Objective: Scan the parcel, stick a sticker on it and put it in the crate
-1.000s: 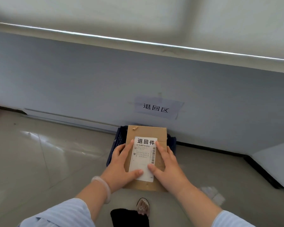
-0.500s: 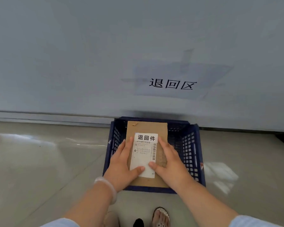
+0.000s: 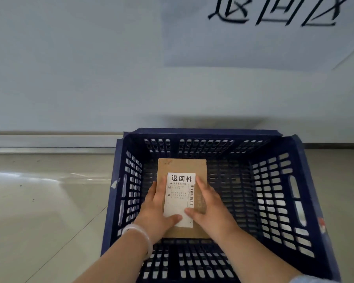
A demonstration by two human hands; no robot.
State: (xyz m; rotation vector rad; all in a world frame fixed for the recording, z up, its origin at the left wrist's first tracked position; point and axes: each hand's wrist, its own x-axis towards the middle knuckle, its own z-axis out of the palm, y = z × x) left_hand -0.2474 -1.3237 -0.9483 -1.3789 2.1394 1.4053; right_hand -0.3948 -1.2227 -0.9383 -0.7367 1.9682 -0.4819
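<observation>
Brown cardboard filled the middle of my feed: the parcel sat inside the dark blue crate, in its left half, held flat with its white sticker facing up. Both forearms reached in from six o'clock over the crate's near rim. The left hand clasped the parcel's nine o'clock edge, fingers running along the side and the thumb laid across the sticker's lower corner. The right hand mirrored it on the three o'clock edge, index finger stretched toward twelve along the sticker's border, thumb pressed inward until it nearly met the other thumb. A pale bangle circled the left wrist. From my screen I could not tell whether the parcel's underside was resting on the crate floor or hanging just above it. The crate stood on a glossy grey floor, its twelve o'clock wall just beside the white wall, where a paper sign with large black characters hung at one o'clock.
</observation>
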